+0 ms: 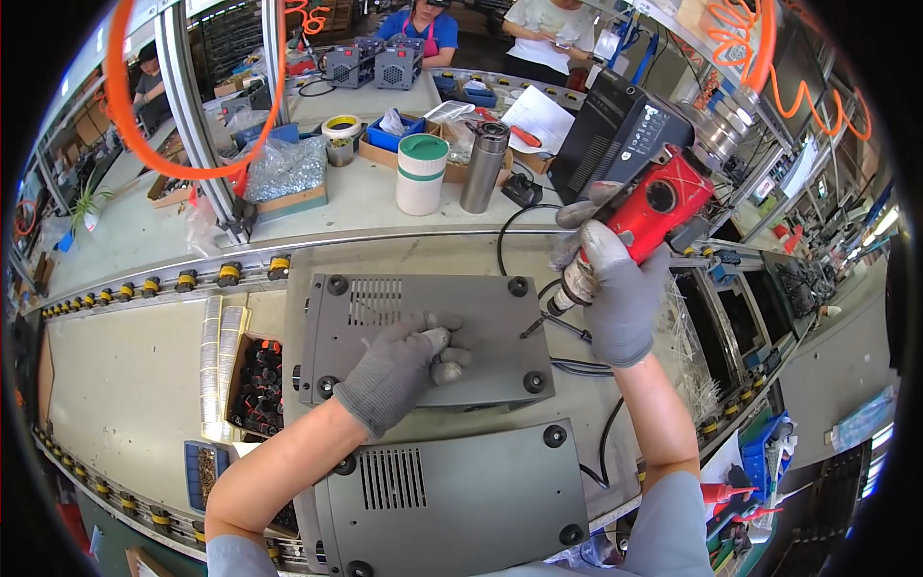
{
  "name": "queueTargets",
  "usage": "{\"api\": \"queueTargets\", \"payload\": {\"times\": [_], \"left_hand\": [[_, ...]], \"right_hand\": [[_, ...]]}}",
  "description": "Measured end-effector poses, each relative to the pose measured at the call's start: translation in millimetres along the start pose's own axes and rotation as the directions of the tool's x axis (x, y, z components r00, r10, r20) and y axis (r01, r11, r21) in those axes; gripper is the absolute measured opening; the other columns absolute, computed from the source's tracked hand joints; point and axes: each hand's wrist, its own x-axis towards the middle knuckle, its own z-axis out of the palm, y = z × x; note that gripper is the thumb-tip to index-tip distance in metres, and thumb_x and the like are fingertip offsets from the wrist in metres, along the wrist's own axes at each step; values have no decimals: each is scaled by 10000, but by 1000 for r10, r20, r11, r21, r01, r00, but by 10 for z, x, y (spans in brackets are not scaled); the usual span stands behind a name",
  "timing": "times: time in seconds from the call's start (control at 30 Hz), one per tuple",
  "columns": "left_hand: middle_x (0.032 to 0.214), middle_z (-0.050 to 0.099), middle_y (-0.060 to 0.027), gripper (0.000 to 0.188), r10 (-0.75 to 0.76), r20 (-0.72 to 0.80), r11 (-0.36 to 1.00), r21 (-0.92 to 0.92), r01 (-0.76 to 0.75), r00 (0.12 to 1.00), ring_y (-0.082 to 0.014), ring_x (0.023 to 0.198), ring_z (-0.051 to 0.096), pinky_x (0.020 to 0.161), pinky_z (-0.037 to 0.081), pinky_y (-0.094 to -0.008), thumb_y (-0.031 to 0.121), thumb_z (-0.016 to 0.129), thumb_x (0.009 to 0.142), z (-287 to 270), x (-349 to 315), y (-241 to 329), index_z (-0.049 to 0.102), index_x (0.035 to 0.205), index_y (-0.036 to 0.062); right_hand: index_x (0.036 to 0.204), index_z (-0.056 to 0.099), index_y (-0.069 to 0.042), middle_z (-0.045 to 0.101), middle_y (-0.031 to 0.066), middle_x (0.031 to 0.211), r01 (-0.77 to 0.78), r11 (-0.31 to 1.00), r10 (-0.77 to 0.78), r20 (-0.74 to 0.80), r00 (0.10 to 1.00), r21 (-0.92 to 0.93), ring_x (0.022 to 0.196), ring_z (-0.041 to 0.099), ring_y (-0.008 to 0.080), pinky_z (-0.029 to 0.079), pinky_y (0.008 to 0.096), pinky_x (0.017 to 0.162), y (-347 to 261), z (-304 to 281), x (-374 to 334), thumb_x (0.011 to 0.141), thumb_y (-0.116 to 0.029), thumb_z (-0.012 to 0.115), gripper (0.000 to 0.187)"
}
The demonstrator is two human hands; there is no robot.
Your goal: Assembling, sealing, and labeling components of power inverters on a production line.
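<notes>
My right hand (620, 293), in a grey glove, is wrapped round a red power screwdriver (663, 207). Its long bit points down and left, with the tip by the right edge of a dark grey metal casing (481, 332). Black round feet sit at this casing's corners, and slots are cut in its upper left. Over the casing's middle is my gloved left hand (394, 370), fingers curled in and thumb against them; whatever they hold, if anything, is hidden. A second slotted casing (471, 500) lies nearer to me, feet up.
Left of the casings are a box of black and orange parts (258, 385) and a blue tray of small screws (202, 471). Beyond the rail stand a white jar (421, 178), a steel flask (484, 168) and a black machine (615, 135). Orange coiled hoses hang overhead. Several people work farther back.
</notes>
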Motion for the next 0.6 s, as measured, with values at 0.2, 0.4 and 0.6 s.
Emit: {"api": "queueTargets", "payload": {"times": [0.2, 0.4, 0.6], "left_hand": [[884, 571, -118, 196, -28, -45, 995, 90, 32, 999, -151, 709, 543, 586, 448, -231, 82, 443, 934, -7, -4, 31, 469, 1106, -8], [835, 564, -85, 186, -38, -71, 992, 115, 46, 997, -119, 655, 517, 532, 420, -211, 138, 461, 945, 58, -42, 70, 494, 1076, 10], [796, 545, -40, 198, -34, -30, 992, 121, 37, 999, -80, 587, 472, 497, 392, -185, 186, 501, 938, 9, -37, 47, 527, 1051, 25]], "right_hand": [[1048, 556, -12, 568, 19, 758, -77, 996, 76, -39, 996, -40, 564, 510, 63, 415, 220, 472, 15, 172, 21, 740, -15, 630, 316], [1012, 570, 2, 557, 7, 705, -85, 996, 85, -21, 996, -37, 525, 491, 56, 391, 214, 454, 62, 126, 42, 731, -22, 630, 289], [1029, 508, 32, 601, 133, 785, -57, 989, 63, 40, 997, -133, 585, 581, 168, 491, 293, 536, 56, 115, 40, 774, -39, 557, 269]]}}
